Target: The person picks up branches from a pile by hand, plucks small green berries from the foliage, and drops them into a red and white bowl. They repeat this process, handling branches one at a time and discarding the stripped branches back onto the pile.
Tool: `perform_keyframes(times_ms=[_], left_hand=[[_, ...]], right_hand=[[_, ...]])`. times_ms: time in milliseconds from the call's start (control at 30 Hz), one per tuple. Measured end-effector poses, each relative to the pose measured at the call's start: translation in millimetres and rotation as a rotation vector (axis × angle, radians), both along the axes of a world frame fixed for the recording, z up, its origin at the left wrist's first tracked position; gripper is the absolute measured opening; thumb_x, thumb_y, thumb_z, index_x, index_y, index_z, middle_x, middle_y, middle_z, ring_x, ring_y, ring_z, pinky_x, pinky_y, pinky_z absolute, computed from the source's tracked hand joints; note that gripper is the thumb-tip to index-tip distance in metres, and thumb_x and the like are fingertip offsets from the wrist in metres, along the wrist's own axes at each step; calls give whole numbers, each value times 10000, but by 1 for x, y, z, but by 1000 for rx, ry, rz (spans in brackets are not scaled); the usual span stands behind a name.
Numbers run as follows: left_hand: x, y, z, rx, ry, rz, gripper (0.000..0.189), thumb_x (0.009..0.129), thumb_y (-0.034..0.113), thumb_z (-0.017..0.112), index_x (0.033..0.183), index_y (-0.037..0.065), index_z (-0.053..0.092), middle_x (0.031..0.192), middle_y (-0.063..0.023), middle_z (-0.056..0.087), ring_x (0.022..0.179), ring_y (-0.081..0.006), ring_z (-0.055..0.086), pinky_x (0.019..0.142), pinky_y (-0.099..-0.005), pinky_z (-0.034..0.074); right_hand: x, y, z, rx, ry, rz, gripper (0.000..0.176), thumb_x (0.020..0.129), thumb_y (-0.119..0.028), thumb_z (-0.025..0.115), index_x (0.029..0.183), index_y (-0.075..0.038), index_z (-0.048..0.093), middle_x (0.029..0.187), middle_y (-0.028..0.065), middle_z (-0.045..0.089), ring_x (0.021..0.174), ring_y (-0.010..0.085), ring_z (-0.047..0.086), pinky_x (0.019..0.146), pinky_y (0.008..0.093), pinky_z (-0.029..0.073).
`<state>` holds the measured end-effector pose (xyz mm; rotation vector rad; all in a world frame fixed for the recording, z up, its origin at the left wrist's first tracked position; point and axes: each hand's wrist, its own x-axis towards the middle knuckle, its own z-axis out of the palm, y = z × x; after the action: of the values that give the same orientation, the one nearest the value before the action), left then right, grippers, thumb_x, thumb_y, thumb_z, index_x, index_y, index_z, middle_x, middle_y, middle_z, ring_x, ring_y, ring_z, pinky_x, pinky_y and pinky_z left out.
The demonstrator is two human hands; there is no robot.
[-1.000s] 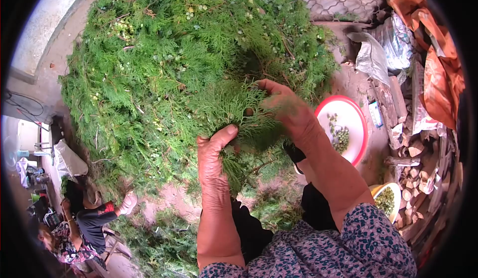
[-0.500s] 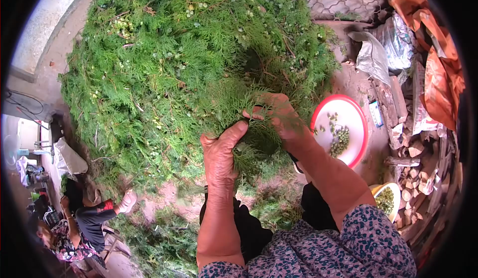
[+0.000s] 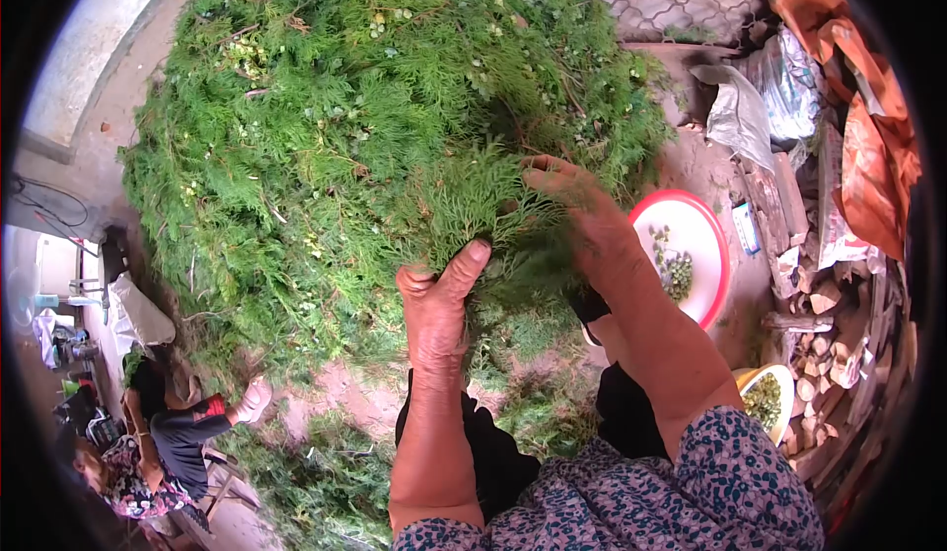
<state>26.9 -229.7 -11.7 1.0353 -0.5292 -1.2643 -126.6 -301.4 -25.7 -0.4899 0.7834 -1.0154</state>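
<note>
My left hand [image 3: 439, 294] is closed on a leafy green sprig [image 3: 473, 201], thumb on top, in front of a large heap of green branches [image 3: 296, 146]. To its right, my right hand [image 3: 582, 201] is beside the sprig with its fingers apart, slightly blurred, and nothing can be seen in it. Just right of that hand stands a white basin with a red rim [image 3: 725, 255], holding small green cones [image 3: 676, 275].
A yellow bowl [image 3: 787, 403] of green cones stands at the lower right, near stacked firewood [image 3: 819, 354]. An orange sheet [image 3: 873, 176] and plastic sacks [image 3: 735, 112] lie at the right. Another person [image 3: 148, 452] sits at the lower left. More branches [image 3: 316, 482] lie below.
My right hand has moved up and to the right, away from my left thumb, and its fingers have opened. The sprig stands more upright in my left hand.
</note>
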Motion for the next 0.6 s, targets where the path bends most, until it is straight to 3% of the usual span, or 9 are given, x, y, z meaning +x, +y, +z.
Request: perform_keyframes(times_ms=[200, 267, 300, 333, 367, 433, 467, 533, 600], left_hand=[[3, 2, 11, 18, -364, -10, 191, 755, 117, 694, 926, 47, 647, 796, -20, 627, 690, -102, 568, 575, -267, 466], [10, -1, -8, -259, -936, 131, 191, 709, 41, 668, 897, 75, 659, 682, -19, 582, 596, -130, 546, 524, -299, 450], [14, -1, -8, -259, -936, 132, 191, 709, 41, 668, 897, 75, 659, 682, -19, 582, 596, -130, 546, 524, -299, 450], [16, -1, -6, -316, -1272, 179, 225, 680, 46, 670, 904, 70, 657, 689, -36, 587, 605, -165, 557, 540, -290, 446], [17, -2, -3, -371, -1608, 226, 260, 651, 50, 673, 911, 65, 655, 697, -54, 592, 613, -201, 567, 556, -280, 443], [15, -4, -1, -361, -1693, 248, 324, 580, 19, 630, 897, 83, 655, 665, -46, 554, 590, -208, 546, 530, -297, 439], [14, -4, 0, -352, -1778, 269, 397, 509, -13, 587, 884, 101, 654, 633, -39, 515, 567, -215, 525, 504, -315, 435], [14, -3, 1, -336, -1797, 255, 399, 520, -7, 592, 899, 103, 652, 634, -38, 508, 578, -211, 529, 506, -317, 435], [14, -1, 0, -320, -1816, 242, 401, 531, -2, 597, 914, 105, 649, 634, -38, 500, 588, -206, 533, 509, -320, 436]], right_hand=[[-11, -16, 9, -33, -167, -175, 196, 819, -103, 565, 1001, -31, 545, 886, 78, 580, 775, 152, 552, 597, 257, 453], [-27, -28, 0, -79, -307, -122, 184, 809, -84, 576, 985, -31, 564, 863, 71, 577, 752, 148, 545, 571, 258, 445], [-32, -31, -5, -125, -449, -70, 174, 798, -64, 587, 968, -32, 584, 840, 65, 573, 728, 144, 538, 546, 259, 436], [-28, -27, 4, -125, -448, -70, 174, 798, -64, 587, 968, -32, 584, 840, 65, 573, 728, 144, 538, 546, 259, 436], [-20, -18, 23, -200, -245, -50, 145, 792, -50, 594, 937, -30, 599, 802, 51, 564, 701, 139, 529, 526, 252, 425], [-8, -4, 44, -271, -40, -28, 118, 787, -35, 602, 905, -29, 614, 765, 37, 555, 673, 134, 521, 507, 244, 413], [-5, 2, 50, -380, 130, 129, 127, 768, -26, 615, 894, -24, 625, 742, 36, 546, 671, 141, 520, 522, 252, 415], [5, 7, 50, -487, 300, 288, 136, 748, -16, 629, 884, -20, 636, 720, 35, 537, 669, 147, 520, 536, 259, 417], [16, 8, 39, -1108, 659, 244, 170, 762, -53, 628, 925, -6, 638, 772, 65, 568, 736, 135, 535, 591, 249, 427]])
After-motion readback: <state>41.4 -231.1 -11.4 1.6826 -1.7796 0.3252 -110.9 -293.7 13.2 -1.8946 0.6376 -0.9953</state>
